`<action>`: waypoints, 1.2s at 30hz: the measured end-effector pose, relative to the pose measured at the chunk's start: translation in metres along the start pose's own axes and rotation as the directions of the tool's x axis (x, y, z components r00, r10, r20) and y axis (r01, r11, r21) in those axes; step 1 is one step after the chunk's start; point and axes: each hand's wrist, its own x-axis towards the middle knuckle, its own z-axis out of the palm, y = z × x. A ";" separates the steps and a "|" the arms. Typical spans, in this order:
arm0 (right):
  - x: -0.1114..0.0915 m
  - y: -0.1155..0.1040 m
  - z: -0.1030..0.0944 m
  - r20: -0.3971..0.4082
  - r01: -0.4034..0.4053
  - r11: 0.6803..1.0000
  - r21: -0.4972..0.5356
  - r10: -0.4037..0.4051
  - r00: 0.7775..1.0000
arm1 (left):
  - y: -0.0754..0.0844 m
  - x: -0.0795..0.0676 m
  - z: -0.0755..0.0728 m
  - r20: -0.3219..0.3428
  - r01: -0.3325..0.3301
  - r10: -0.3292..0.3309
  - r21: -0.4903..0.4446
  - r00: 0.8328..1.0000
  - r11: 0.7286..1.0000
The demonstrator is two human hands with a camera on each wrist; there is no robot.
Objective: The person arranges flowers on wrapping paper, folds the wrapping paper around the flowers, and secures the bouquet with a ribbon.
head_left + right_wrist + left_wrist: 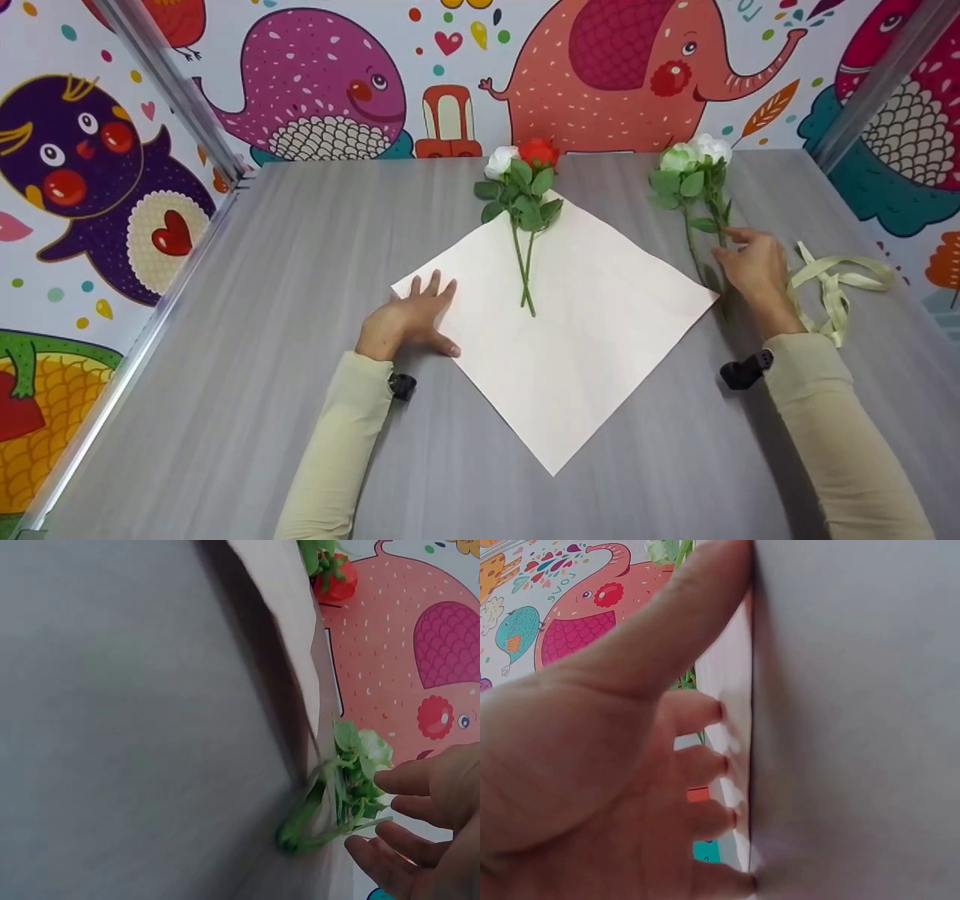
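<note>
A pale pink sheet of paper [585,360] lies on the table, turned so that one corner points toward me. My left hand [412,319] rests with spread fingers on its left corner. On the paper's upper part, an artificial white rose [501,161] and a red rose [540,152] lie with stems crossed. To the right lie a pale green rose [679,157] and another white rose [711,148], side by side. My right hand [754,266] is at their stems, fingertips beside the white rose's stem. In the right wrist view its fingers [401,780] are parted and extended.
A loosely looped cream ribbon [832,292] lies right of my right hand. Behind the grey table [247,360] stands a wall [450,67] printed with cartoon animals. Metal posts [172,90] rise at the table's back corners.
</note>
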 end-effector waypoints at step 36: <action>0.009 0.022 -0.010 0.152 -0.080 0.997 0.010 0.078 0.985 | -0.001 0.001 0.000 0.023 0.003 -0.004 0.019 1.000 1.000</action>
